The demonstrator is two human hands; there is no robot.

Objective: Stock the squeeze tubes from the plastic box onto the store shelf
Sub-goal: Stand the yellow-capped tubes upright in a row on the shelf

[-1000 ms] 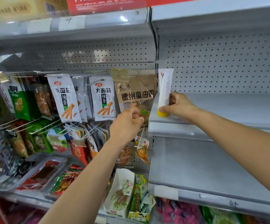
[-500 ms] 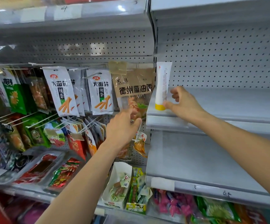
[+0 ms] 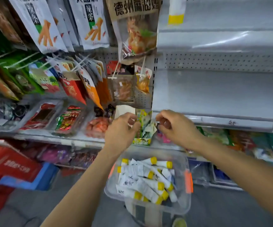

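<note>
A clear plastic box (image 3: 184, 194) stands low in front of me, holding several white squeeze tubes (image 3: 147, 179) with yellow caps. One white tube with a yellow cap (image 3: 175, 12) stands upright, cap down, at the left end of the upper grey shelf (image 3: 222, 40). My left hand (image 3: 121, 130) and my right hand (image 3: 176, 128) hover side by side above the box, fingers loosely curled, holding nothing. Both are in front of the lower grey shelf's edge (image 3: 214, 120).
Hanging snack bags (image 3: 90, 25) fill the pegboard on the left. Trays of packaged snacks (image 3: 67, 120) line the ledge below them. A small open carton of sachets (image 3: 143, 128) sits just behind my hands. A red and blue crate (image 3: 18, 169) stands on the floor at left.
My right hand let go of the tube on the upper shelf and both hands dropped toward the box. The view tilted down, bringing the box of tubes into sight.
</note>
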